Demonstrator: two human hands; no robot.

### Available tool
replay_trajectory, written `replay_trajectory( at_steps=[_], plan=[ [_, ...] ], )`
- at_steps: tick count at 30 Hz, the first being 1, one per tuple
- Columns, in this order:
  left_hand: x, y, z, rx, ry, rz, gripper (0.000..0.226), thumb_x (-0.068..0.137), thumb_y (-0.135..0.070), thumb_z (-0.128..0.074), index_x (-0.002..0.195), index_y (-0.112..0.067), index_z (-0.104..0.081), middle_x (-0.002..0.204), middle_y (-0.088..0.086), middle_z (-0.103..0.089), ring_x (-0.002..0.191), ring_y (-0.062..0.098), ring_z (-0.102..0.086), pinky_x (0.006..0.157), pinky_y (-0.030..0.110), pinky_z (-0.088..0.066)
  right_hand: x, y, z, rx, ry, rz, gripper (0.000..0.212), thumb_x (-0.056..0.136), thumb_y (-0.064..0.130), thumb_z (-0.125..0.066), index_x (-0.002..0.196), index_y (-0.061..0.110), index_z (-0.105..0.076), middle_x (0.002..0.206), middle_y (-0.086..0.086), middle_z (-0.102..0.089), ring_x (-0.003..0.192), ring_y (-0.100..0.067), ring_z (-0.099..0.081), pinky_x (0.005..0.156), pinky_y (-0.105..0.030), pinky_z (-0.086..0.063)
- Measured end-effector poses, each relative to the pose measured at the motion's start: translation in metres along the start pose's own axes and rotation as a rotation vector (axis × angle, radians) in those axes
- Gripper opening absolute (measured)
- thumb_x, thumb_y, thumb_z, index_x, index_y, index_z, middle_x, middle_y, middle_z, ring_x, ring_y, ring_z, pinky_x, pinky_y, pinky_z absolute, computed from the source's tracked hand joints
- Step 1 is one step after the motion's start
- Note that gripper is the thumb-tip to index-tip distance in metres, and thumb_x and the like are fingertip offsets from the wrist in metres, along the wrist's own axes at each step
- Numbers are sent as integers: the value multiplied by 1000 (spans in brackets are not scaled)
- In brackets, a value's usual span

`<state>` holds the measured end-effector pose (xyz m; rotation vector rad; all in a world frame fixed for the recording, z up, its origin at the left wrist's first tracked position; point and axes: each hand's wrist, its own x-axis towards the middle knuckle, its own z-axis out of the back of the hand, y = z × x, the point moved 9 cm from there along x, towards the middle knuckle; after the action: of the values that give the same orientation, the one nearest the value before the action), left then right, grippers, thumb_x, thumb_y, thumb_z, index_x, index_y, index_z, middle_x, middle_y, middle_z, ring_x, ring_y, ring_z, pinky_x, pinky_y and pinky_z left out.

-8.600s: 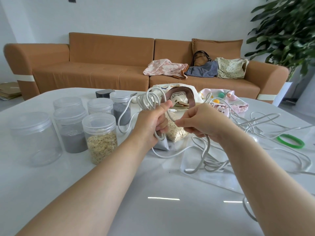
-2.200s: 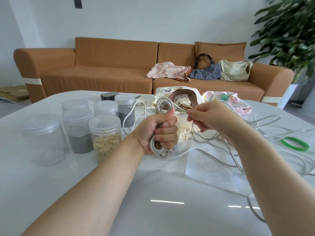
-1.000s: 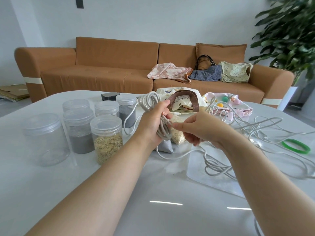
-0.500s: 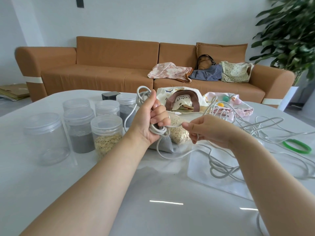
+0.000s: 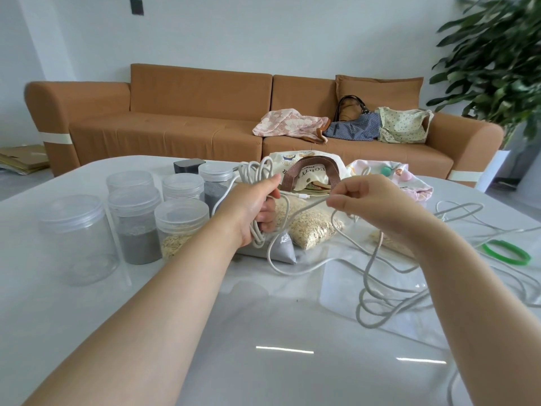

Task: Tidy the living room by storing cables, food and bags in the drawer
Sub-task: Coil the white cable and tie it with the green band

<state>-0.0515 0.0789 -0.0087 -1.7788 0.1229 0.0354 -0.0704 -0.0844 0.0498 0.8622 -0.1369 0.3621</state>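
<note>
- Gripping a bundle of round, smooth white cable point(image 5: 255, 172) loops, the left hand point(image 5: 251, 212) curls its fingers round them above the glossy white tabletop point(image 5: 263, 332).
- The right hand point(image 5: 371, 203) pinches a taut strand running from that bundle.
- The rest of the cable trails in slack curves over the tabletop.
- A soft, clear oat pouch point(image 5: 314, 227) lies just behind the hands, near round, lidded plastic jars point(image 5: 181, 221).

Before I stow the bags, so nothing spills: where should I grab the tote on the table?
Take the tote by its brown handle, coming from above. The strap stands up in an open arch, leaving room to hook under it.
</note>
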Motion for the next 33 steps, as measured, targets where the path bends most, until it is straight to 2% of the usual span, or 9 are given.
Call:
replay_trajectory(
  at_steps=[7, 10, 13, 15, 18, 23, 28, 30, 33],
  plan=[
    [-2, 23, -21, -7, 219, 172, 38, 89, -45, -54, 73, -12, -47, 37, -8, -25, 27, 4, -22, 35, 11, -20, -4, 19, -3, 120, 41, 160, 33, 88, 2, -59, 72, 28, -70, 73, -8, -64, 69, -8, -49, 69, -22, -39],
    [-12, 31, -41, -30, 410, 223, 54, 61, -58, -66, 78, -10, -48, 37, -8, -26, 27, 2, -23, 35, 10, -21, -5, 23, 1, 181, -8, 207, 35, 85, -5, -61, 72, 27, -68, 60, 11, -63, 62, 2, -52, 67, -12, -42],
    [-23, 36, -57, -40, 574, 243, 79, 26, -57, -88, 77, -6, -54, 38, -7, -29, 27, 2, -28, 35, 9, -28, -4, 25, 1, 193, -26, 242, 29, 81, -5, -65, 73, 23, -70, 63, 13, -67, 66, 3, -57, 70, -12, -46],
    [-26, 41, -63, -16, 626, 269, 80, 20, -51, -92, 75, -7, -55, 39, -7, -30, 28, 2, -29, 35, 10, -28, -4, 26, 1, 219, -39, 247, 25, 79, -4, -67, 72, 20, -70, 65, 11, -69, 69, -2, -60, 72, -16, -49],
    [-29, 44, -66, 58, 612, 287, 56, 36, -39, -92, 67, -9, -55, 40, -6, -30, 30, 3, -30, 35, 11, -24, -3, 25, 3, 253, -71, 223, 20, 74, -5, -71, 71, 15, -70, 63, 10, -70, 65, -3, -62, 71, -18, -51],
    [-32, 40, -64, 202, 543, 218, 18, 72, -20, -62, 68, -6, -51, 46, -1, -39, 37, 6, -38, 36, 13, -28, -2, 21, 8, 224, -143, 185, 21, 66, -1, -79, 65, 13, -63, 62, 2, -65, 59, -8, -57, 61, -19, -49],
    [-22, 40, -58, 293, 462, 130, 19, 81, -9, -67, 64, -8, -57, 63, 9, -54, 48, 11, -51, 46, 20, -47, 0, 18, 3, 195, -110, 144, 21, 66, 4, -81, 73, 16, -65, 77, -13, -67, 64, -15, -55, 63, -26, -48],
    [-23, 42, -61, 299, 494, 144, 22, 85, -6, -63, 63, -9, -60, 63, 6, -61, 56, 12, -59, 55, 22, -52, 3, 14, 0, 180, -83, 116, 21, 67, 6, -81, 77, 18, -67, 78, -9, -66, 65, -15, -53, 65, -30, -47],
    [-32, 45, -66, 260, 580, 207, 34, 90, -3, -55, 57, -7, -61, 58, 6, -63, 59, 17, -68, 56, 26, -56, 4, 7, -3, 142, -59, 65, 15, 70, 17, -80, 82, 20, -70, 72, 0, -66, 59, -6, -53, 60, -21, -46]
  ],
)
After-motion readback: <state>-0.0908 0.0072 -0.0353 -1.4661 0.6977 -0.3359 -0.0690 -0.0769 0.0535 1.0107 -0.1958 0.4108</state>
